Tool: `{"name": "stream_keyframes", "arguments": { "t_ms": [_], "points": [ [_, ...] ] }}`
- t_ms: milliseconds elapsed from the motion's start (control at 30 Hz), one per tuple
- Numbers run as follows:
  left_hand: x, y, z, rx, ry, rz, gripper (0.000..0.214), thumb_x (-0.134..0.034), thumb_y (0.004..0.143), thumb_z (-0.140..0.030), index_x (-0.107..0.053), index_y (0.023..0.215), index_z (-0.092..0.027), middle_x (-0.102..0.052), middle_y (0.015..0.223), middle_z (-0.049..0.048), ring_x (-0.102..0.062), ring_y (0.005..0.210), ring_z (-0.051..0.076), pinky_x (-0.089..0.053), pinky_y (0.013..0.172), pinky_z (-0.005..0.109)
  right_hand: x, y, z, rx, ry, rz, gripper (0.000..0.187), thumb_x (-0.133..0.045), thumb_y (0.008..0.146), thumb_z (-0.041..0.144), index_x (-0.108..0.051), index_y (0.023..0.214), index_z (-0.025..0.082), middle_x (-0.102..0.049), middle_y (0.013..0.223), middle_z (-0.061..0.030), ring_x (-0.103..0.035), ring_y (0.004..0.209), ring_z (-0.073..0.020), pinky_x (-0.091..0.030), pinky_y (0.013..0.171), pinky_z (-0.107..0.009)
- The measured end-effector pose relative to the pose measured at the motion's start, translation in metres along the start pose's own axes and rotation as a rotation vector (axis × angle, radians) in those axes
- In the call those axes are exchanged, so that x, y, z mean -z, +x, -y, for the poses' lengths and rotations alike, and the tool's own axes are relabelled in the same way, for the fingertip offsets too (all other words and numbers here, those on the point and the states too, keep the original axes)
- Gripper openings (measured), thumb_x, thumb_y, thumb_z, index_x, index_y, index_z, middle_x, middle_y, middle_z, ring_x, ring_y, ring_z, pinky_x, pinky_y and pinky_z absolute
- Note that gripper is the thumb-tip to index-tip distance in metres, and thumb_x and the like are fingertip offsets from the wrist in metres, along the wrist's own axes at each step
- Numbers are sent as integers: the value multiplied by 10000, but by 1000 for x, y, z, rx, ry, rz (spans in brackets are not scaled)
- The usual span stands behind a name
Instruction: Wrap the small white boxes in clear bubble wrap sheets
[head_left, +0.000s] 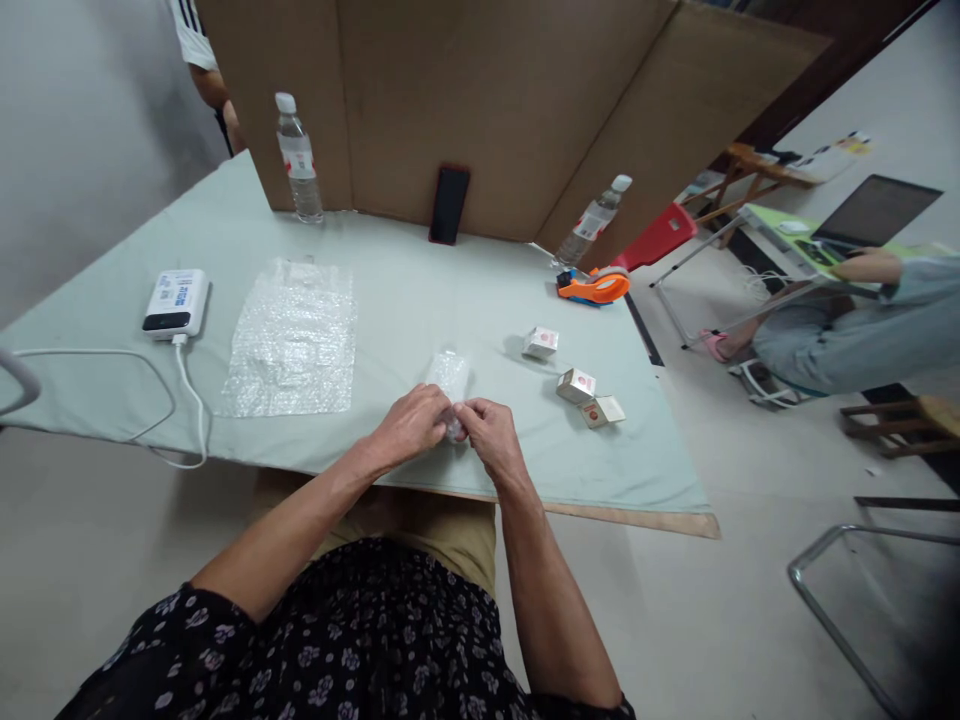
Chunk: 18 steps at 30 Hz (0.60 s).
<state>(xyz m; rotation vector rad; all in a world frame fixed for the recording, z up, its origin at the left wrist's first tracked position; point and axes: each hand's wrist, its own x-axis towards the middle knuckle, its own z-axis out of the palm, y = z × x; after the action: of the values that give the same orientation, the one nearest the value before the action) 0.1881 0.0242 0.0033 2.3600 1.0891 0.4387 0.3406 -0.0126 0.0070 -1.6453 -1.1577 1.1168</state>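
Observation:
A small bundle of bubble wrap (450, 372) lies on the pale green cloth near the table's front edge; whatever it encloses cannot be made out. My left hand (414, 425) is closed on the near part of this bundle from the left. From the right, my right hand (487, 428) pinches the same end, its fingertips close to those of the left. Flat on the cloth to the left is a sheet of bubble wrap (292, 340). Off to the right are three small boxes, one small box (541, 343) standing apart and two others close together.
A white power bank (177, 303) with a cable is at the left. Water bottles (298, 160) and a phone (450, 205) stand by the cardboard screen (487, 100). An orange tape dispenser (596, 287) sits back right. Another person (825, 320) is beside a laptop (874, 212).

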Motion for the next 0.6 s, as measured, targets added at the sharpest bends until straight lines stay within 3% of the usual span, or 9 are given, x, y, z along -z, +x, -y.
{"name": "stream_keyframes", "arguments": {
  "t_ms": [67, 167, 300, 367, 467, 600],
  "points": [
    [-3, -2, 2, 16, -62, -43, 194, -577, 825, -164, -646, 1004, -184, -678, 1024, 87, -601, 1022, 244, -494, 950, 397, 6, -3, 7, -18, -18, 122, 255, -559, 749, 394, -668, 748, 164, -628, 616, -19, -573, 564, -143, -412, 466, -229],
    [-7, -5, 5, 46, -183, -130, 502, -595, 780, -144, -553, 1279, -182, -655, 1206, 98, -583, 1127, 242, -469, 1023, 409, 15, -5, 14, 13, -108, 288, 281, -564, 754, 328, -697, 930, 153, -640, 677, -14, -594, 620, -157, -435, 486, -235],
    [-7, -9, 6, 149, -410, -132, 723, -609, 734, -148, -423, 1433, -149, -653, 1207, 100, -631, 925, 185, -524, 917, 357, 15, -6, 24, 208, -584, 258, 248, -603, 790, 232, -700, 1014, 185, -680, 751, -9, -600, 670, -154, -427, 612, -254],
    [-7, -9, 3, 226, -487, -167, 702, -623, 734, -166, -446, 1413, -142, -649, 1187, 98, -625, 823, 153, -541, 846, 327, 10, -8, 30, 260, -845, 209, 247, -612, 826, 219, -699, 1057, 215, -714, 810, -19, -632, 737, -175, -403, 652, -263],
    [-13, -7, 0, 274, -459, -306, 492, -614, 770, -175, -574, 1260, -153, -637, 1153, 96, -621, 862, 166, -536, 854, 334, 6, -9, 39, 260, -1056, 212, 264, -580, 887, 234, -692, 1125, 258, -732, 813, -18, -654, 756, -188, -372, 639, -265],
    [-24, -6, -1, 239, -414, -347, 380, -580, 812, -158, -611, 1190, -175, -630, 1101, 88, -620, 967, 200, -528, 897, 362, 17, -1, 40, 302, -951, 304, 271, -626, 853, 242, -712, 1110, 253, -717, 799, 0, -620, 692, -152, -371, 634, -250]
  ]
}}
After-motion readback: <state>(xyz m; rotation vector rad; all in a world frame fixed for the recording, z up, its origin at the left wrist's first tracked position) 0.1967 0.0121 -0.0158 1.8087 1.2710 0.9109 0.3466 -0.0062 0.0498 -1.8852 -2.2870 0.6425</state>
